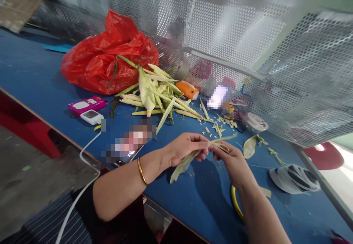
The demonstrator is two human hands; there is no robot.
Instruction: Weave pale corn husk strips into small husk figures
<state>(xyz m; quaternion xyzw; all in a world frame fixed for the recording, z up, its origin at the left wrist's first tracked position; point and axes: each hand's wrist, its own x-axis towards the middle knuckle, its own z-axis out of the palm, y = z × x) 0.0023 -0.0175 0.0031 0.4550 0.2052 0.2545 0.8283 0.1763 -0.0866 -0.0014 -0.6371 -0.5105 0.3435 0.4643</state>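
Taking the meeting fingertips as the clock's centre, the husk bundle (180, 170) sits right there, above the blue table (33, 67), its broad end drooping towards eight o'clock and its thin ends poking out towards two. The left hand (190, 148) has its thumb and fingers closed round the bundle, probably to keep the layers from fanning apart. The right hand (234, 161) pinches the narrow part between thumb and forefinger, with no gap showing; how its other fingers curl I cannot tell. Gripping so close together likely steadies the thin part. The husk pile (165, 97) lies between ten and eleven, against the red bag (102, 64), seemingly handy for the left hand. Small clippings (226, 122) scatter at one o'clock, apparently out of the working space. A thread spool (293, 178) lies on its side at four, and a yellow loop (235, 200) shows beneath the right forearm at five, both perhaps kept within easy reach.
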